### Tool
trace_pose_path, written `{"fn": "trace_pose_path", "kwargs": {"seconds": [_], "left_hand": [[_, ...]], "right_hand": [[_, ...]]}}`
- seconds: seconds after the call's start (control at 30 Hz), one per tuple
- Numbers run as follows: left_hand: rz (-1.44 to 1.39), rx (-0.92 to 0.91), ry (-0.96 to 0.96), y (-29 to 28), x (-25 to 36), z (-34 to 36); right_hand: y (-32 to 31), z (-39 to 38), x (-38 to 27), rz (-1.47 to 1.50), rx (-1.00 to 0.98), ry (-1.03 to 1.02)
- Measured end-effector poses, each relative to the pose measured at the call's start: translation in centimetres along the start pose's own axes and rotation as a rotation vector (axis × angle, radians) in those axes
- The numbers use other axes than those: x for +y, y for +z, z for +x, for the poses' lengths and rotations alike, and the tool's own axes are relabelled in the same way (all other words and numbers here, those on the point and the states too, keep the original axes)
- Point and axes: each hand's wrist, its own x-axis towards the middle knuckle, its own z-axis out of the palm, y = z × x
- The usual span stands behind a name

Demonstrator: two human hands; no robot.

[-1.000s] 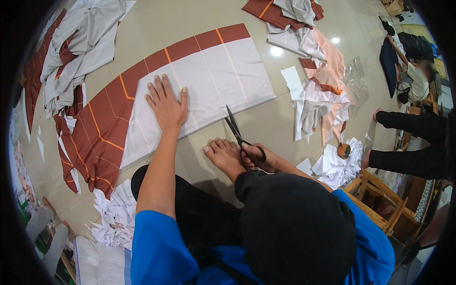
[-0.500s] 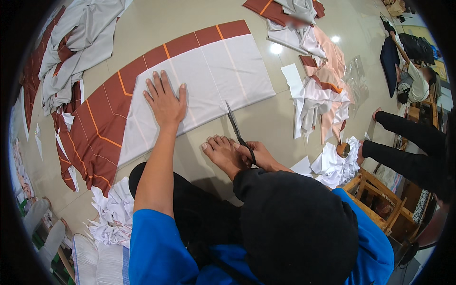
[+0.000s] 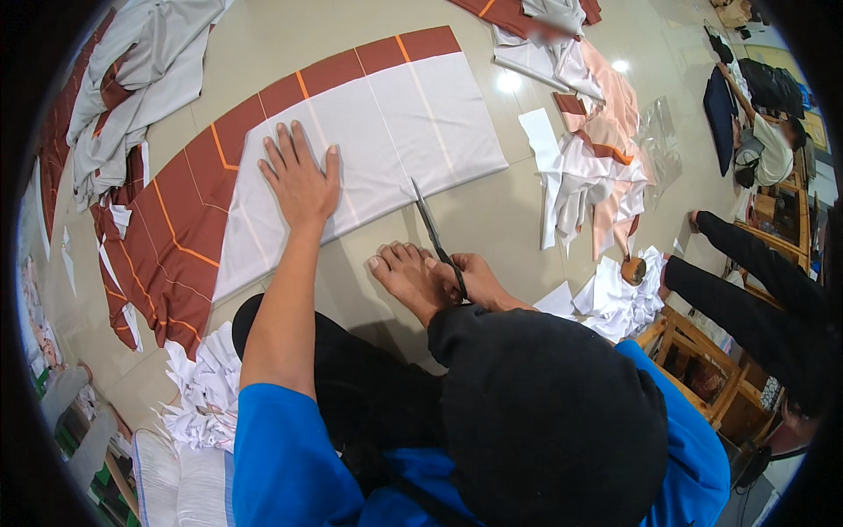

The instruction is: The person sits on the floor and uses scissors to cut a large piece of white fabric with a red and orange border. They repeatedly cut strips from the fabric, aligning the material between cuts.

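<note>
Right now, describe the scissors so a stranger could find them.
On the floor, find the big brown and pale cloth under the left hand. The scissors, in the right hand, reach its near edge: slim, dark, pointed, unlike nearby fabrics.

So your scissors (image 3: 430, 224) had their blades spread a second ago, and now they're together, just ahead of your right hand (image 3: 479, 279), which has squeezed in on the handles. Also, well off to the right of your grip, the co-worker's black-trousered legs (image 3: 729, 312) have shifted.
</note>
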Motion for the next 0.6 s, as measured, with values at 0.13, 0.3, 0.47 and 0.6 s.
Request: {"fn": "trace_pose_path", "kwargs": {"seconds": [0.13,0.3,0.47,0.6], "left_hand": [[0.002,0.012,0.007,-0.02,-0.05,0.0],[0.002,0.001,0.003,0.04,0.05,0.07],[0.008,-0.034,-0.015,-0.25,0.02,0.12],[0.011,-0.041,-0.018,-0.28,0.16,0.17]], "right_hand": [[0.03,0.09,0.24,0.022,-0.013,0.01],[0.14,-0.05,-0.18,0.011,0.002,0.011],[0.24,0.01,-0.13,-0.015,0.009,0.002],[0.12,0.15,0.1,-0.003,0.004,0.002]]}}
